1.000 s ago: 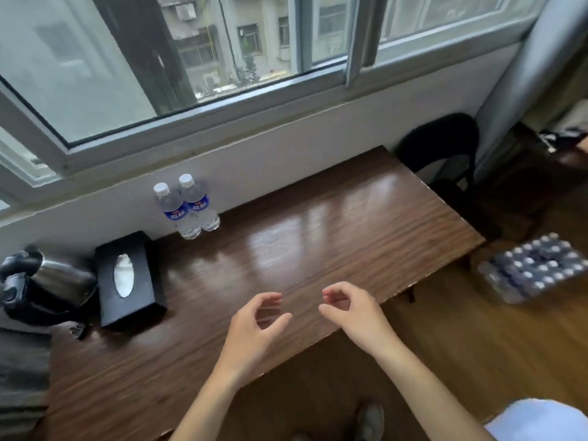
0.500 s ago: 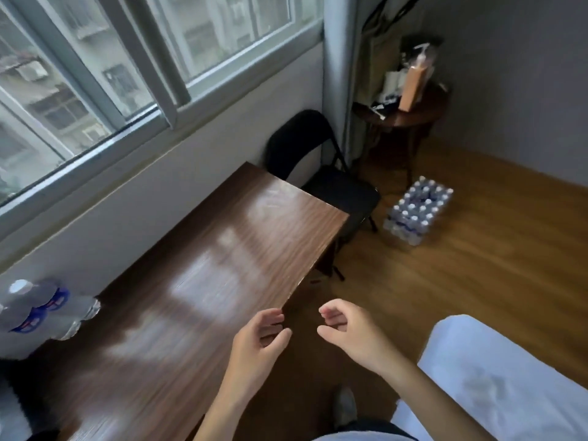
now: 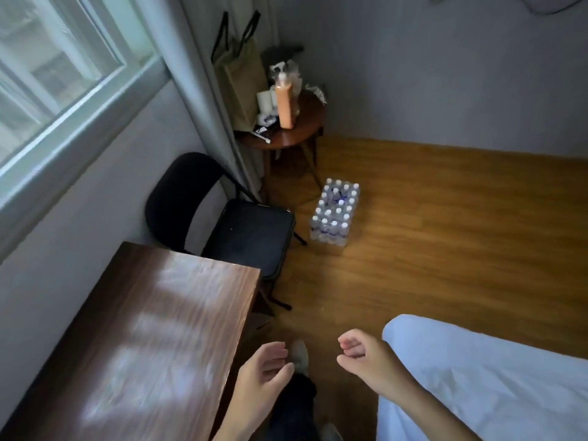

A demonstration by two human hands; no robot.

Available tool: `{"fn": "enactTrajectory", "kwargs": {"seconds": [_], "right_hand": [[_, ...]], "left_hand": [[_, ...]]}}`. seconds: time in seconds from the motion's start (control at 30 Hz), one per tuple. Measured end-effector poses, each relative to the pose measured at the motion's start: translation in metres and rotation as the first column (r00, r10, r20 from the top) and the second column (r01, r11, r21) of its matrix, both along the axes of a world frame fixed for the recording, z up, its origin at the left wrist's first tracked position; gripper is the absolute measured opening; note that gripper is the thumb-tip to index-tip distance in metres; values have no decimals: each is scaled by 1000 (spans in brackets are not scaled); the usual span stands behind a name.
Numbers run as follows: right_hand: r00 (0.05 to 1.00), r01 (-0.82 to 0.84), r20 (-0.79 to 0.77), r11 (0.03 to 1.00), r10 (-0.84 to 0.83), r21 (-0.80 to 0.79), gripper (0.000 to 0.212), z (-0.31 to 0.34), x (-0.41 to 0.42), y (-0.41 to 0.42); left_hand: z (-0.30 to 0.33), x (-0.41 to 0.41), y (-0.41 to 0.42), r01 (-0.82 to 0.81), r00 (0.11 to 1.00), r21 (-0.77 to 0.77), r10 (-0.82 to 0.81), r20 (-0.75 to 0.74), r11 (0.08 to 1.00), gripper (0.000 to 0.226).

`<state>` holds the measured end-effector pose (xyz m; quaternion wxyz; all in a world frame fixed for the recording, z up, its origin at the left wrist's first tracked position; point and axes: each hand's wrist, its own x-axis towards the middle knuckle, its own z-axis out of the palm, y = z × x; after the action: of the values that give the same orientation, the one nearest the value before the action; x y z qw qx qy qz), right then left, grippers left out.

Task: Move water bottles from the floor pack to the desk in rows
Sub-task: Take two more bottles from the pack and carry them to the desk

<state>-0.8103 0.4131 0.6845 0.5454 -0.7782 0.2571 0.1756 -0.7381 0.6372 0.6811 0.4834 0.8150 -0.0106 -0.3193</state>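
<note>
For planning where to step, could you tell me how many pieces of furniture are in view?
4: the desk at lower left, the black chair just past its far end, the round side table in the corner, and a white bed at lower right. Others may lie outside the frame.

Bottle pack (image 3: 334,215) beside black chair (image 3: 222,214)

The scene is viewed from one head-worn camera, angled forward and down, desk (image 3: 143,329) near left, floor far.

The desk (image 3: 133,345) is cut off at the bottom edge, its surface motion-blurred.
</note>
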Motion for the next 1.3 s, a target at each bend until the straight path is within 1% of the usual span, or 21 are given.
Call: {"fn": "enactTrajectory", "kwargs": {"seconds": [0.13, 0.3, 0.47, 0.67, 0.8, 0.9, 1.0, 1.1, 1.17, 1.3], "right_hand": [[989, 147, -6, 989, -147, 2, 20, -9, 43, -38], [964, 265, 5, 964, -265, -14, 20, -15, 111, -81], [936, 352, 8, 936, -352, -15, 21, -18, 176, -117], [896, 443, -51, 897, -441, 18, 24, -33, 243, -171], [886, 459, -78, 888, -456, 18, 25, -52, 293, -225], [892, 447, -85, 895, -444, 14, 28, -63, 333, -272], [906, 417, -82, 909, -415, 13, 26, -64, 371, -320], [912, 403, -81, 915, -401, 10, 24, -65, 407, -362], [918, 387, -90, 922, -386, -5, 24, -68, 430, -385], [918, 373, -137, 928, -372, -26, 26, -79, 469, -416]], "left_hand": [[-6, 67, -49, 112, 993, 3, -112, 29, 994, 29], [-14, 160, -106, 233, 970, 1, -233, 74, 972, 26], [-18, 240, -155, 326, 944, 11, -326, 54, 945, 29], [-37, 322, -210, 395, 919, 72, -394, -18, 916, 25], [-54, 375, -259, 409, 913, 104, -406, -48, 907, 23], [-65, 407, -303, 384, 923, 117, -380, -57, 916, 25], [-72, 437, -346, 353, 935, 140, -346, -73, 925, 21], [-79, 468, -384, 305, 951, 163, -292, -99, 938, 23], [-83, 489, -404, 281, 957, 180, -260, -132, 943, 23], [-96, 529, -427, 291, 949, 224, -251, -189, 930, 22]]}}
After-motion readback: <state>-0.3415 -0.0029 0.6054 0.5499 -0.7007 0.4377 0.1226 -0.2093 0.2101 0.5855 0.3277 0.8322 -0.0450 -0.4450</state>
